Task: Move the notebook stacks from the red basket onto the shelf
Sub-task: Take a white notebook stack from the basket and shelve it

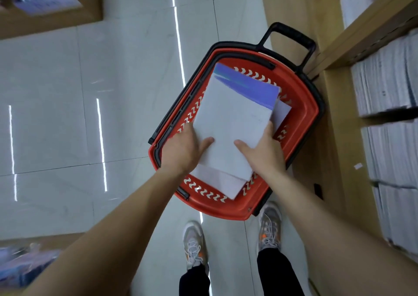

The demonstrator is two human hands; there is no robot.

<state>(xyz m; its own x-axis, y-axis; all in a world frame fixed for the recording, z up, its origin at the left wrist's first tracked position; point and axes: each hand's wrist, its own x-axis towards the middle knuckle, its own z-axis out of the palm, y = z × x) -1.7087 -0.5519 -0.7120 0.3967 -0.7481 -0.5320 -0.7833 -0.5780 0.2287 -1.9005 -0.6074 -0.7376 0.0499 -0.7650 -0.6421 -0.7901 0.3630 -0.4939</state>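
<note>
— While standing over the red basket (pixel 303 114) on the tiled floor (pixel 67 114), gripping a notebook stack (pixel 233 123) from both sides: left hand (pixel 181 151) clamping the near-left edge, right hand (pixel 264 151) clamping the near-right edge, thumbs lying on the white cover.

— Lifting, or only taking hold?

— Judging by the head view, taking hold for the lift; stack sitting in or just above the basket, exact clearance impossible to tell. Resting under it, more notebooks (pixel 224 182), poking out at the near end.

— And next?

— Probably raising the stack clear of the rim, keeping it level, then turning right toward the shelf (pixel 362 35), already holding white bundles (pixel 384 87).
</note>
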